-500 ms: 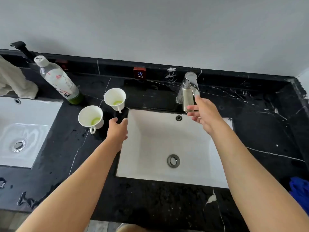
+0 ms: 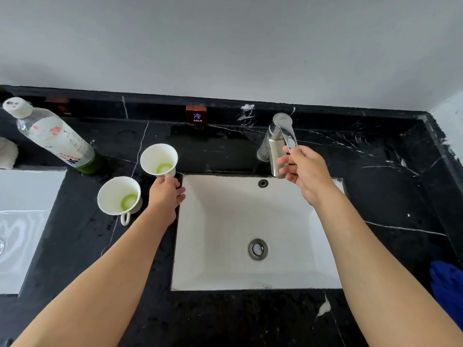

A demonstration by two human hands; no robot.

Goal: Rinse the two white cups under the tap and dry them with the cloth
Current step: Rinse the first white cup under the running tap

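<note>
Two white cups with green residue in their bottoms stand on the black marble counter, left of the white sink [image 2: 200, 246]. My left hand [image 2: 165, 194] reaches the far cup [image 2: 159, 159] at its base, and its fingers curl over the cup's handle, which is hidden. The near cup [image 2: 119, 196] stands alone with its handle toward me. At the back of the sink, my right hand [image 2: 304, 171] grips the lever of the metal tap [image 2: 278, 139], thumb on top and fingers underneath. No water shows at the spout. A blue cloth [image 2: 448, 284] lies at the right edge.
A clear bottle [image 2: 52, 136] with a white cap and green liquid stands at the back left. A second white sink [image 2: 22, 221] lies at the far left, with a white towel [image 2: 7, 154] behind it. A "COLD" label [image 2: 196, 115] sits on the back ledge.
My left hand has moved forward from beside the cups to the far cup's handle. My right hand has closed round the tap lever.
</note>
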